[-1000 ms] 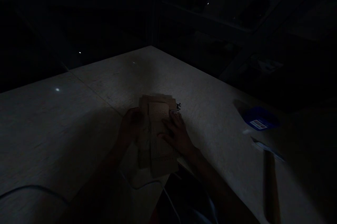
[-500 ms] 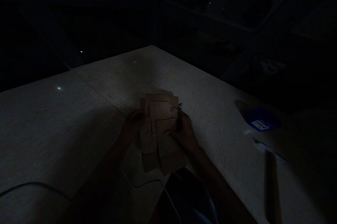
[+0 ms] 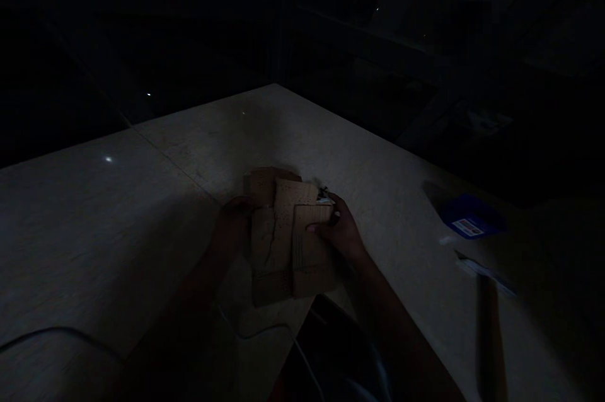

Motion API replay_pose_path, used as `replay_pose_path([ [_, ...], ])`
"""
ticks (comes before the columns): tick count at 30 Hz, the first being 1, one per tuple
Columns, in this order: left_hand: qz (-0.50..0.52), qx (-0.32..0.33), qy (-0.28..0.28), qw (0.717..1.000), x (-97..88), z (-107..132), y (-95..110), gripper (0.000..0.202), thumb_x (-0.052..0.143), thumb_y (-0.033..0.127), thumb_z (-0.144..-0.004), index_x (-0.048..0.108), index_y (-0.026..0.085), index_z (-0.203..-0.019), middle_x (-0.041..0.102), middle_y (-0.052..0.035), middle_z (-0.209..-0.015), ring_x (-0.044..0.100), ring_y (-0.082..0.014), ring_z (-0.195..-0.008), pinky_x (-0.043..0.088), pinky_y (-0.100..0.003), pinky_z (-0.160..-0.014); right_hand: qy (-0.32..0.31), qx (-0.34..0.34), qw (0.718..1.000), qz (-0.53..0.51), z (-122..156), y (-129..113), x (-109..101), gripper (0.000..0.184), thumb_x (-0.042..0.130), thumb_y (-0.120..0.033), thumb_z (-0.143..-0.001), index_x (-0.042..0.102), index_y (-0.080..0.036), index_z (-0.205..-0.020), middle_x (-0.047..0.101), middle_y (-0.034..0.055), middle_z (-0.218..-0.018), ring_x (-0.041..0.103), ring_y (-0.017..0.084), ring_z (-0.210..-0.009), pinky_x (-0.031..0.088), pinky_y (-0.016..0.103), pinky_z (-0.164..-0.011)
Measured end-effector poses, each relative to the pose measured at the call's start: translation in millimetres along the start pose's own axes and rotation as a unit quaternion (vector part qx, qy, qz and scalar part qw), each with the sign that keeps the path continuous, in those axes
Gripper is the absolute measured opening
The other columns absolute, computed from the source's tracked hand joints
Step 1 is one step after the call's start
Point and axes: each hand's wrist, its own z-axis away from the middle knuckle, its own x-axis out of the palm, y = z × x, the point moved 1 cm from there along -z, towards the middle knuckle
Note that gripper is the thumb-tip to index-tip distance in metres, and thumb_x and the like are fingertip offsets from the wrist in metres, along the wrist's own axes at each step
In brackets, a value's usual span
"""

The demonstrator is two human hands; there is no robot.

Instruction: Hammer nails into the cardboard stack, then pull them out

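The scene is very dark. A small stack of brown perforated boards (image 3: 283, 232) lies fanned out on the pale table (image 3: 142, 200) in front of me. My left hand (image 3: 231, 225) grips the stack's left edge with curled fingers. Fingers of my right hand (image 3: 338, 229) are closed on the right edge of the top board (image 3: 309, 251), thumb on its face. A tiny dark part with a pale tip (image 3: 324, 195) sits at the boards' far right corner, just beyond my right fingers.
A blue box with a white label (image 3: 467, 216) stands at the right. Nearer lies a long tool with a dark handle (image 3: 489, 320). A thin pale cable (image 3: 265, 329) runs off the table's near edge, another dark cable (image 3: 57, 336) lies at left.
The top board has slid right and nearer, fanning the stack wider. My right hand shifted from lying flat on the boards to gripping the top board's right edge.
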Motion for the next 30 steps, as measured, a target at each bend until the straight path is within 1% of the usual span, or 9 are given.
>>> replay_pose_path([
  [4,0.034,-0.058,-0.054,0.996,4.9,12,14,0.029,0.066,0.036,-0.058,0.065,0.016,-0.079,0.067,-0.0039,-0.071,0.062,-0.0186,-0.059,0.047,-0.029,-0.052,-0.07,0.098,0.986,-0.118,1,-22,-12,0.068,0.089,-0.034,-0.053,0.061,-0.021,-0.114,0.072,0.0072,-0.109,0.069,0.028,-0.098,0.058,0.042,-0.084],
  [6,0.034,-0.052,-0.073,0.995,6.1,17,20,0.03,0.067,0.035,-0.059,0.065,0.016,-0.081,0.068,-0.0043,-0.073,0.063,-0.0188,-0.061,0.048,-0.029,-0.052,-0.1,0.121,0.976,-0.149,2,-34,-21,0.058,0.088,-0.032,-0.053,0.065,-0.02,-0.104,0.074,0.0057,-0.101,0.071,0.027,-0.091,0.058,0.041,-0.08],
  [8,0.018,-0.036,-0.074,0.996,4.7,20,24,0.03,0.068,0.035,-0.06,0.064,0.015,-0.081,0.068,-0.0037,-0.073,0.064,-0.0183,-0.063,0.049,-0.028,-0.053,-0.115,0.137,0.969,-0.171,4,-43,-33,0.055,0.089,-0.033,-0.052,0.065,-0.021,-0.101,0.075,0.0047,-0.096,0.071,0.026,-0.086,0.058,0.039,-0.077],
  [12,-0.025,-0.017,-0.1,0.995,-4.6,19,32,0.034,0.07,0.04,-0.063,0.061,0.016,-0.084,0.068,-0.0038,-0.073,0.066,-0.0197,-0.061,0.051,-0.03,-0.053,-0.09,0.166,0.964,-0.184,8,-52,-65,0.058,0.091,-0.032,-0.051,0.065,-0.022,-0.102,0.076,0.0047,-0.096,0.073,0.025,-0.084,0.059,0.037,-0.073],
  [17,-0.078,-0.034,-0.171,0.982,-17.7,19,39,0.036,0.073,0.037,-0.062,0.06,0.015,-0.087,0.071,-0.007,-0.073,0.067,-0.0209,-0.056,0.051,-0.03,-0.05,-0.03,0.182,0.964,-0.19,12,-52,-107,0.056,0.092,-0.031,-0.053,0.068,-0.023,-0.103,0.077,0.0058,-0.097,0.074,0.026,-0.08,0.061,0.035,-0.068],
  [19,-0.102,-0.042,-0.191,0.975,-22.2,18,37,0.04,0.074,0.035,-0.062,0.06,0.015,-0.094,0.071,-0.0062,-0.071,0.068,-0.0216,-0.057,0.052,-0.03,-0.051,-0.013,0.177,0.965,-0.194,12,-48,-118,0.056,0.093,-0.033,-0.054,0.068,-0.022,-0.103,0.077,0.0063,-0.097,0.075,0.025,-0.079,0.061,0.034,-0.066],
  [24,-0.176,-0.056,-0.27,0.945,-31.5,16,31,0.069,0.074,0.037,-0.068,0.049,0.02,-0.129,0.074,-0.0038,-0.082,0.07,-0.02,-0.058,0.052,-0.028,-0.052,-0.013,0.181,0.961,-0.208,15,-34,-127,0.058,0.093,-0.037,-0.056,0.068,-0.021,-0.105,0.078,0.0086,-0.1,0.075,0.027,-0.085,0.062,0.034,-0.072],
  [27,-0.214,-0.073,-0.304,0.925,-33.0,17,32,0.075,0.075,0.039,-0.066,0.048,0.019,-0.133,0.075,-0.0054,-0.088,0.068,-0.0179,-0.055,0.05,-0.026,-0.049,-0.004,0.193,0.957,-0.218,19,-27,-126,0.058,0.093,-0.034,-0.055,0.068,-0.021,-0.106,0.078,0.009,-0.099,0.075,0.029,-0.089,0.062,0.036,-0.076],
  [30,-0.22,-0.09,-0.297,0.925,-30.5,18,34,0.081,0.076,0.04,-0.061,0.048,0.016,-0.133,0.074,-0.0064,-0.088,0.066,-0.0166,-0.053,0.049,-0.025,-0.048,0.001,0.199,0.954,-0.226,23,-24,-123,0.056,0.094,-0.034,-0.053,0.069,-0.021,-0.102,0.078,0.0086,-0.096,0.075,0.03,-0.086,0.062,0.038,-0.076],
])
